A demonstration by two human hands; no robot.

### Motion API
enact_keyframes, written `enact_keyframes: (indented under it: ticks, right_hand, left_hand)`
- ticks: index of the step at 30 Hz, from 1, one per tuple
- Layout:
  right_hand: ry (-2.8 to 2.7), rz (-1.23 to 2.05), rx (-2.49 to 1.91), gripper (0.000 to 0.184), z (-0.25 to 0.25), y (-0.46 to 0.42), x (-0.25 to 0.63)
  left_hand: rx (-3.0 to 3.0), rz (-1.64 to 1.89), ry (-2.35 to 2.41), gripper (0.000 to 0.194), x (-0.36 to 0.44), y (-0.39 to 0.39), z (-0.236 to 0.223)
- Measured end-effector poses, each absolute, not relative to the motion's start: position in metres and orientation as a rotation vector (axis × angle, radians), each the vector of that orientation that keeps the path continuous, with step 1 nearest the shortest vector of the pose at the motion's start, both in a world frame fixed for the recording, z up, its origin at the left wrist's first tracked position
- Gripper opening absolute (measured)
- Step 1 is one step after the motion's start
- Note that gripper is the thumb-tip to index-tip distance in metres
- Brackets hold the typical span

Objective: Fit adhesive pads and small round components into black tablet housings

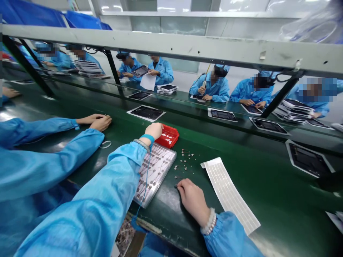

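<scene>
My left hand (154, 131) reaches to the left side of a red bin (173, 140) holding small white pieces. Its fingers are curled together, and what they pinch, if anything, is hidden. Below that wrist lies a clear tray (160, 178) with rows of small round parts on thin wires, partly covered by my sleeve. My right hand (194, 200) rests low over the green bench, thumb and forefinger closed on a small dark round part (176, 186). Several similar loose parts (184, 161) lie beyond it. A blue wrist strap cord (147, 175) hangs from my left wrist.
A pale sheet of rectangular stickers (230, 194) lies right of my right hand. Black panels on white sheets (147, 112) stand along the bench (187, 123). A co-worker's hands (99, 122) rest at left. Other people work across, beneath a grey overhead beam (187, 46).
</scene>
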State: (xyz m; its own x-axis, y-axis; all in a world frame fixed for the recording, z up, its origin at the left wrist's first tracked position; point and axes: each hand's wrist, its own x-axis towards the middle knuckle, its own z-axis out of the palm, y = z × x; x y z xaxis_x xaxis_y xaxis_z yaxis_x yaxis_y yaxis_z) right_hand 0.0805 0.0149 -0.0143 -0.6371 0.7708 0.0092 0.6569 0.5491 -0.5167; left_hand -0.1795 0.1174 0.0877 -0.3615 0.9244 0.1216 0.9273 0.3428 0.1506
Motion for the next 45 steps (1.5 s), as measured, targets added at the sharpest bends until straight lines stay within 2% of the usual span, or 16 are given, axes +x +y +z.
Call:
enact_keyframes:
  ticks: [5, 15, 23, 30, 40, 45]
  right_hand:
    - [-2.634, 0.539, -1.199, 0.023, -0.012, 0.016, 0.081]
    - [-2.656, 0.655, -1.243, 0.02, -0.008, 0.02, 0.084]
    - [-2.735, 0.553, -1.296, 0.02, -0.003, 0.025, 0.082]
    - [-2.757, 0.398, -1.265, 0.019, -0.01, 0.027, 0.073]
    - [-2.469, 0.495, -1.093, 0.022, -0.013, 0.024, 0.09]
    - [-2.468, 0.548, -1.033, 0.023, -0.014, 0.018, 0.086]
  left_hand:
    - [-1.76, -0.239, -2.6, 0.027, -0.191, 0.113, 0.069]
    - [-1.756, -0.212, -2.509, 0.024, -0.186, 0.095, 0.078]
    - [-2.158, -0.362, -2.169, 0.029, -0.146, -0.003, 0.095]
    - [-2.189, -0.588, -2.146, 0.039, -0.161, -0.062, 0.068]
    - [-2.262, -0.591, -2.227, 0.022, -0.158, -0.071, 0.035]
    - [-2.239, -0.534, -2.227, 0.02, -0.144, -0.055, 0.033]
